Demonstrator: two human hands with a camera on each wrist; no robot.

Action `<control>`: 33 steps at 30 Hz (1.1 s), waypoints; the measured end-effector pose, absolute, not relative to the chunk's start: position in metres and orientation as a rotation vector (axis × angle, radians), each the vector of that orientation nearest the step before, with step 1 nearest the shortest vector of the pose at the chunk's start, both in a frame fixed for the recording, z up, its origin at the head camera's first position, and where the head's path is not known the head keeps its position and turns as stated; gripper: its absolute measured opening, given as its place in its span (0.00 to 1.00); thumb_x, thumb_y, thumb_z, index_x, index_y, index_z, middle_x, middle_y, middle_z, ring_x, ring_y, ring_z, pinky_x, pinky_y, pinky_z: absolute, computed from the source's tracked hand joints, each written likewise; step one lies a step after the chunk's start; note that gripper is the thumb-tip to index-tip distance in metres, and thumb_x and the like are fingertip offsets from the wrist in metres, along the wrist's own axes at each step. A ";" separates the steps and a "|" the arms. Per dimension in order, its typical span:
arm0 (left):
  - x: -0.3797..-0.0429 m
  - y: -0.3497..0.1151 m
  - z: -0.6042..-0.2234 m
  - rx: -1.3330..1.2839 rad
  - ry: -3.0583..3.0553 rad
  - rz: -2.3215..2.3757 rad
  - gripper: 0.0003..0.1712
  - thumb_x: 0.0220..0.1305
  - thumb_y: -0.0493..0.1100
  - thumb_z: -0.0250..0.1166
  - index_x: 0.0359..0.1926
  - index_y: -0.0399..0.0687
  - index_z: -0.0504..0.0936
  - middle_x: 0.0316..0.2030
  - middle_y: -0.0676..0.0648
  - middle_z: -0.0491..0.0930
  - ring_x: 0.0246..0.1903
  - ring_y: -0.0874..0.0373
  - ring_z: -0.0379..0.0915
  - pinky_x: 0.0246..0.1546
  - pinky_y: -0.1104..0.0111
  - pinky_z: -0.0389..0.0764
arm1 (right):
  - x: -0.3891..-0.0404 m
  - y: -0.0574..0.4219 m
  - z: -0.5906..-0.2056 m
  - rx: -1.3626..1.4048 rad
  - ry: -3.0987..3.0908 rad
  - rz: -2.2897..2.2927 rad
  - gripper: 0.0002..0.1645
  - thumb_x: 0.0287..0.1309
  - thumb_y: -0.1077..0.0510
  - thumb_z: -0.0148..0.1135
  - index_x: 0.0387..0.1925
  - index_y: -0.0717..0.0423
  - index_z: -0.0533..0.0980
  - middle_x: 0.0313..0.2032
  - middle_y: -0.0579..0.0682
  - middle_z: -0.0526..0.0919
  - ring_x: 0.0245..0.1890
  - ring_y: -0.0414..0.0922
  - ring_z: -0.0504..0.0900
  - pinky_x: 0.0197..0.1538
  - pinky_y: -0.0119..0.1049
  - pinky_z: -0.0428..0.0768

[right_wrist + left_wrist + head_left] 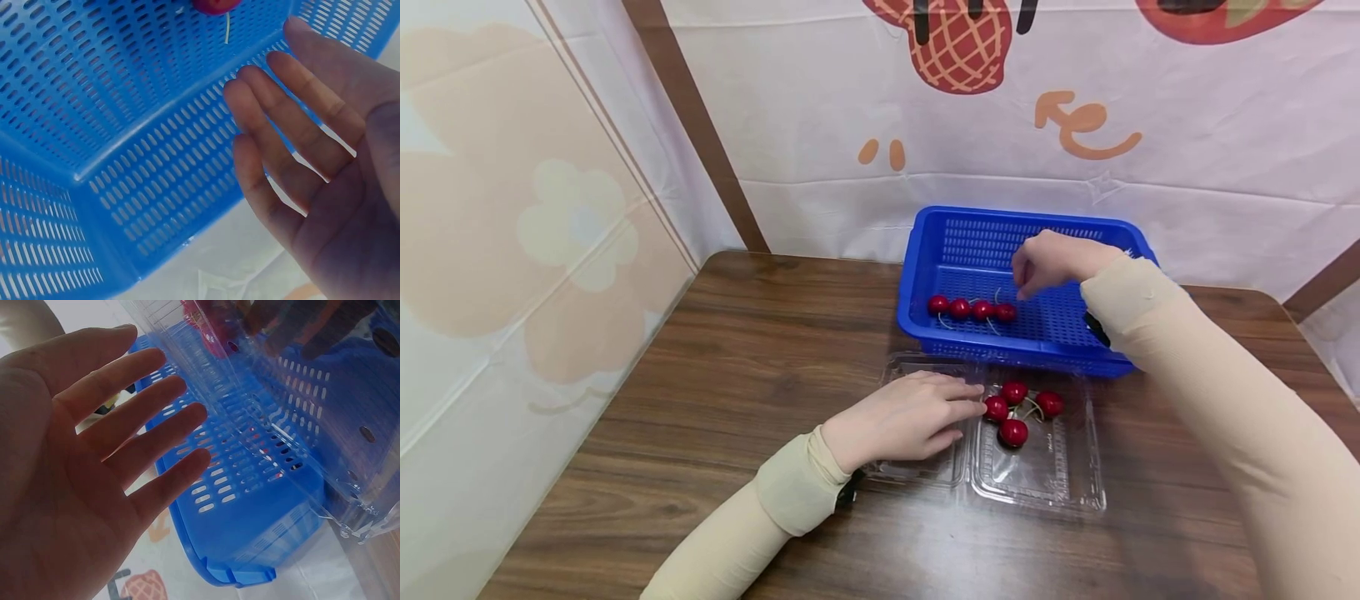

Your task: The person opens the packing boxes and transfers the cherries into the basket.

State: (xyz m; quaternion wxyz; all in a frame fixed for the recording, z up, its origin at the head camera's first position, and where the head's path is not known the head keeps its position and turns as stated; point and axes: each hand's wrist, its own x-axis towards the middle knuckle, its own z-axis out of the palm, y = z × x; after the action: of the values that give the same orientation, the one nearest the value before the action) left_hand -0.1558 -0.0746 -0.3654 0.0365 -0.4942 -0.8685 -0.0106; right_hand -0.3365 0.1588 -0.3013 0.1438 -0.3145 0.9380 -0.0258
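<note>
My right hand (1051, 260) hangs over the blue basket (1026, 348), fingers loosely bent and holding nothing. Left of its fingertips, several red cherries (959, 309) with stems sit in a row on the basket floor. One cherry (215, 5) shows at the top of the right wrist view, apart from the fingers. My left hand (904, 418) is over the left half of a clear plastic clamshell box (1037, 492), its fingers stretched and spread. Several more cherries (1013, 432) lie in the right half, close to the left fingertips. The left palm (69, 469) is bare.
The basket stands at the back of the brown wooden table (730, 358), right behind the clamshell box. A printed white cloth (820, 100) hangs behind the table, and another cloth (535, 250) hangs along the left side.
</note>
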 end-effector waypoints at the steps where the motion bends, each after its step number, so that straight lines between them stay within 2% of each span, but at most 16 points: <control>1: -0.156 -0.075 -0.365 -1.516 -2.667 -0.033 0.25 0.61 0.49 0.57 0.60 0.52 0.73 0.62 0.50 0.70 0.60 0.55 0.64 0.63 0.61 0.66 | -0.336 0.159 -0.300 -0.916 2.709 -0.069 0.10 0.46 0.52 0.69 0.30 0.53 0.81 0.31 0.50 0.84 0.30 0.43 0.79 0.38 0.44 0.83; 17: -0.156 -0.075 -0.365 -1.522 -2.658 -0.029 0.25 0.61 0.49 0.57 0.60 0.52 0.73 0.61 0.49 0.71 0.59 0.54 0.65 0.62 0.59 0.68 | -0.313 0.172 -0.280 -1.065 2.800 -0.146 0.06 0.46 0.56 0.69 0.25 0.52 0.78 0.25 0.48 0.83 0.24 0.40 0.78 0.34 0.41 0.83; 33: -0.155 -0.075 -0.365 -1.519 -2.668 -0.029 0.25 0.61 0.49 0.56 0.60 0.53 0.74 0.61 0.49 0.71 0.60 0.53 0.64 0.62 0.59 0.68 | -0.275 0.184 -0.269 -1.166 2.917 -0.138 0.07 0.46 0.55 0.68 0.26 0.49 0.76 0.24 0.45 0.82 0.25 0.38 0.77 0.32 0.40 0.82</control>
State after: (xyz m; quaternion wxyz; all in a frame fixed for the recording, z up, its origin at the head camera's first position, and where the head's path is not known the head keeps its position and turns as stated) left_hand -0.1555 -0.0749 -0.3650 0.0356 -0.4944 -0.8684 -0.0095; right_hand -0.2747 0.1843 -0.2686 -0.0016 -0.3708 0.9277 -0.0438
